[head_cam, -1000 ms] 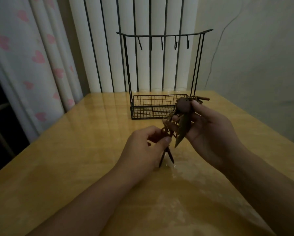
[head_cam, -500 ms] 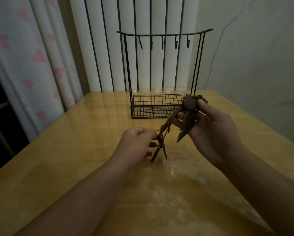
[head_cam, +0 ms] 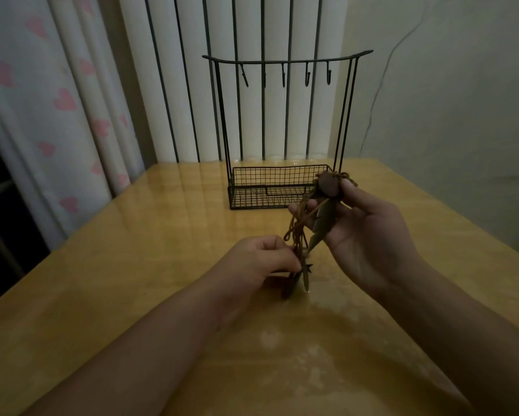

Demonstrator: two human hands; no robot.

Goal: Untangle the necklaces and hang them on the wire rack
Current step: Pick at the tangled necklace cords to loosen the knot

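A tangle of brown cord necklaces (head_cam: pixel 300 226) with dark pendants hangs between my hands above the table. My right hand (head_cam: pixel 363 235) holds the upper part, its thumb and fingers pinching a round brown pendant (head_cam: pixel 327 184) and a long leaf-shaped one. My left hand (head_cam: pixel 261 262) pinches the lower cords, where a small star-shaped charm (head_cam: pixel 307 268) and long pendants dangle just over the tabletop. The black wire rack (head_cam: pixel 285 127) stands behind, with several bare hooks along its top bar and a mesh basket at its base.
The glossy wooden table (head_cam: pixel 132 280) spreads under my arms. White vertical blinds (head_cam: pixel 168 85) and a heart-patterned curtain (head_cam: pixel 57 100) hang behind and to the left. A plain wall (head_cam: pixel 447 100) closes the right side.
My left hand has shifted along the lower cords and now grips them lower down, near the star charm. My right hand has stayed close to where it was, still holding the round pendant.
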